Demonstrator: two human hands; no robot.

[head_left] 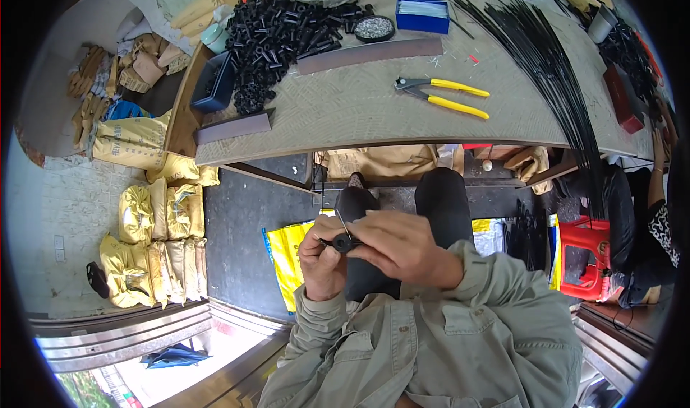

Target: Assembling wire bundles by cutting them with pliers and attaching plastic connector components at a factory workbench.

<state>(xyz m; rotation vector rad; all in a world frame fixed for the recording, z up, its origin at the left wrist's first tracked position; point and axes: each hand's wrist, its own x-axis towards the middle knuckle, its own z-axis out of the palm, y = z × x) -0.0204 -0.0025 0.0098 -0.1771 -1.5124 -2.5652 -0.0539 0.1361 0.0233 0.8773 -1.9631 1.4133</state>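
Observation:
Above my lap, a small black plastic part (342,243) with a round hole in its end is held between my two hands. My left hand (320,263) wraps its fingers and thumb around it from the left. From the right, my right hand (397,244) closes on the same part, thumb below and fingers above. A thin metal pin (343,222) slants up from it between the fingertips; whether the right fingers grip the pin too is hidden. Yellow-handled cutting pliers (449,98) lie partly spread on the table, beyond both hands.
On the table (345,113) are a heap of black parts (280,38), a dish of small bits (374,28), a blue box (422,15) and long black rods (546,70). Yellow sacks (151,214) stand left. A red stool (586,257) and another person (658,214) are right.

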